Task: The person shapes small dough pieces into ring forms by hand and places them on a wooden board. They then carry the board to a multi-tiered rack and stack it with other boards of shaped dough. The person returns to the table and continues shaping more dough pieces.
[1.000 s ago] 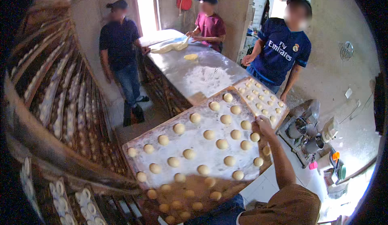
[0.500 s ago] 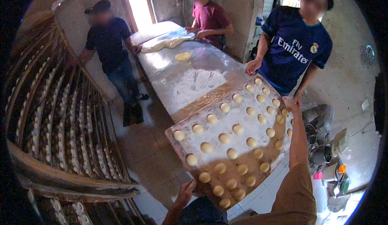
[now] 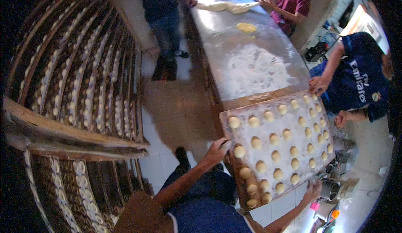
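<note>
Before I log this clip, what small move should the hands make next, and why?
Probably steady the board level: the left hand is at its left edge, the right hand by its near edge, and some dough balls sit near the rim, where a tilt might roll them off.

Board (image 3: 243, 134): floury, wooden, it sat right by the near end of the table (image 3: 213, 34)
Dough balls (image 3: 274, 139): lay in loose rows across it
Left hand (image 3: 218, 151): gripped the board's left edge
Right hand (image 3: 313, 191): was at the near edge, its hold hard to make out
Table: carried scattered flour (image 3: 253, 73)
Co-worker in blue (image 3: 361, 76): had one hand by the far corner
Rack (image 3: 75, 128): stood leftward, loaded with pale pieces
</note>
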Available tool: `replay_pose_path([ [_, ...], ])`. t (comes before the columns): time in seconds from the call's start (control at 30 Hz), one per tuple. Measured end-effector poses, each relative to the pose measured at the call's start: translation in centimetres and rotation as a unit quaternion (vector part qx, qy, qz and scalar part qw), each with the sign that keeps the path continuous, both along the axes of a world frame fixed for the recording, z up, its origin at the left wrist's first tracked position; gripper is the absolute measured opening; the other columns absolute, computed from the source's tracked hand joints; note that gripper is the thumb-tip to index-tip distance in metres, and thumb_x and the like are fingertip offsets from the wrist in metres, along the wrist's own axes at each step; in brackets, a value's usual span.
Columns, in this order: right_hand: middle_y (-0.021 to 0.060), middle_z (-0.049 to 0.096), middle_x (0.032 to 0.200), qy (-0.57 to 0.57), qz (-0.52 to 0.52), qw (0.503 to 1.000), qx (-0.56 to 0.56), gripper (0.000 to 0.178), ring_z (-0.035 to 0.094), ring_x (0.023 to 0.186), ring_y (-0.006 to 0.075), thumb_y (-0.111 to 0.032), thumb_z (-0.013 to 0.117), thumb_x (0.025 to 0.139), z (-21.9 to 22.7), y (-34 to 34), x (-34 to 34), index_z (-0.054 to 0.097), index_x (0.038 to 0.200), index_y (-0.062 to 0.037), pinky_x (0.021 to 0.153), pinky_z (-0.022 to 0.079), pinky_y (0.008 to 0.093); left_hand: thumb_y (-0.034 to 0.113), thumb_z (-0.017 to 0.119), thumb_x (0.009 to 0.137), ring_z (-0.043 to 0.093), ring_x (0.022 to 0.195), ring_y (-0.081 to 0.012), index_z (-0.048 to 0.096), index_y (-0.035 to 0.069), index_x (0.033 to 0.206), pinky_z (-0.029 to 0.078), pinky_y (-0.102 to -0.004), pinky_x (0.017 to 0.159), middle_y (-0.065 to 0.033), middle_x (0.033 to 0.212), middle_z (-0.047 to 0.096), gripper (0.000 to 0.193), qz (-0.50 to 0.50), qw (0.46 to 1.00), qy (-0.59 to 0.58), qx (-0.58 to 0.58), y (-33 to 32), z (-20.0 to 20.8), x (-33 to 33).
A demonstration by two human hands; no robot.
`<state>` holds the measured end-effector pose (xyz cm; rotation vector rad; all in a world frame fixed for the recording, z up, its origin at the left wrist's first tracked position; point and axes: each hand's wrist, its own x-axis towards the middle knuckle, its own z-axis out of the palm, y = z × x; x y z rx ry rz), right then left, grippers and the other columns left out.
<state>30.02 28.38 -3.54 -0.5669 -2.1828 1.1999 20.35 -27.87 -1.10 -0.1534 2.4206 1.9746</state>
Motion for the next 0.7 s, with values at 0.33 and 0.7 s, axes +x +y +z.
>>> replay_pose_path([
  [0.33, 0.0092, 0.061, 0.073, -0.100, -0.406, 0.832, -0.364, 0.036, 0.055, 0.058, 0.0208, -0.031, 0.059, 0.088, -21.3, -21.3, 27.5, 0.057, 0.108, -0.0021, 0.047, 0.047, 0.0374, 0.025, 0.063, 0.085, 0.061, 0.084, -0.0236, 0.063, 0.000, 0.095, 0.047, -0.0364, 0.078, -0.0130, 0.088, 0.064, 0.026, -0.176, 0.983, -0.058, 0.016, -17.0, -5.5, -2.1],
  [0.7, 0.0033, 0.058, 0.084, -0.214, -0.164, 0.659, -0.702, 0.042, 0.047, 0.065, 0.0202, -0.044, 0.046, 0.092, -49.6, -43.8, 5.8, 0.060, 0.108, -0.0080, 0.054, 0.042, 0.0423, 0.019, 0.062, 0.085, 0.062, 0.097, -0.0264, 0.061, -0.002, 0.104, 0.048, -0.0374, 0.084, -0.0165, 0.102, 0.065, 0.029, 0.114, 0.941, -0.283, -0.148, -48.7, -20.9, 4.0],
])
